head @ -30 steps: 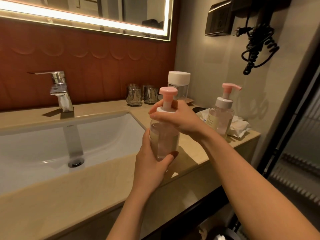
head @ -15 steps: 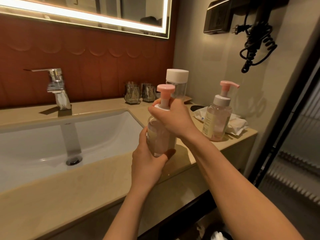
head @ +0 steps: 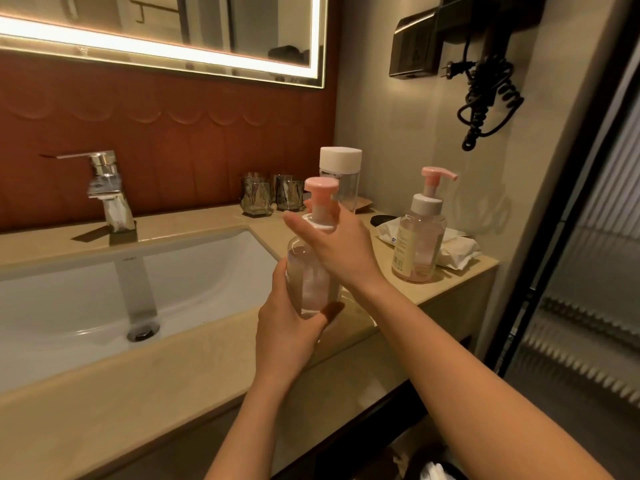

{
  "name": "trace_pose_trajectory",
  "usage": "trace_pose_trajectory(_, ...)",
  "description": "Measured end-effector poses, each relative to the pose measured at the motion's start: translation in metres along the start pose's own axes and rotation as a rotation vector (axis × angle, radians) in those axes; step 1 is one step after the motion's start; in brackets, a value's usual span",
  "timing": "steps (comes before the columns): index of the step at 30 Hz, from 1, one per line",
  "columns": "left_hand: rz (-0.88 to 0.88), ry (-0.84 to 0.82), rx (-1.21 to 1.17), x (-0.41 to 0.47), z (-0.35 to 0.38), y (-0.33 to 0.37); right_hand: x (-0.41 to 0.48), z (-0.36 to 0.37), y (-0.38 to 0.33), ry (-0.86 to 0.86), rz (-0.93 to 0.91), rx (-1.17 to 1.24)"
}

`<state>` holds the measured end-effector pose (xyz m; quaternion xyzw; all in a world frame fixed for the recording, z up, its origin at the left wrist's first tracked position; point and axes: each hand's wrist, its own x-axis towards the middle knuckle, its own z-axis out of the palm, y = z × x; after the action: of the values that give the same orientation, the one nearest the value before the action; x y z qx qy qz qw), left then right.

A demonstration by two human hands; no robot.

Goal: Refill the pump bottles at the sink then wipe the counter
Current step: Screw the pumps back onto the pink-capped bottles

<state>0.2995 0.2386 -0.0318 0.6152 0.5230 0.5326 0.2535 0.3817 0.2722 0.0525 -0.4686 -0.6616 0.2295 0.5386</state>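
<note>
Two hands hold one clear pump bottle (head: pixel 308 271) just right of the sink (head: pixel 207 271), raised above the front edge of the counter (head: pixel 173 393), much as half a second ago. The left hand (head: pixel 291 327) stays wrapped round its lower body. The right hand (head: pixel 334 245) still curls round the white collar under the pink pump head. Farther right of the sink, the second pump bottle (head: pixel 419 244) stands unmoved on the counter.
</note>
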Motion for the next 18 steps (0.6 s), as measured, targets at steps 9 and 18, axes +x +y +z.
trace_pose_trajectory(9, 0.032, 0.014, 0.035, -0.001, -0.002, -0.002, -0.02, -0.059, 0.06, 0.098, 0.067, 0.112)
trace_pose_trajectory(18, 0.04, 0.013, 0.034, -0.001, -0.003, -0.003, 0.019, -0.1, 0.102, 0.655, 0.174, -0.068)
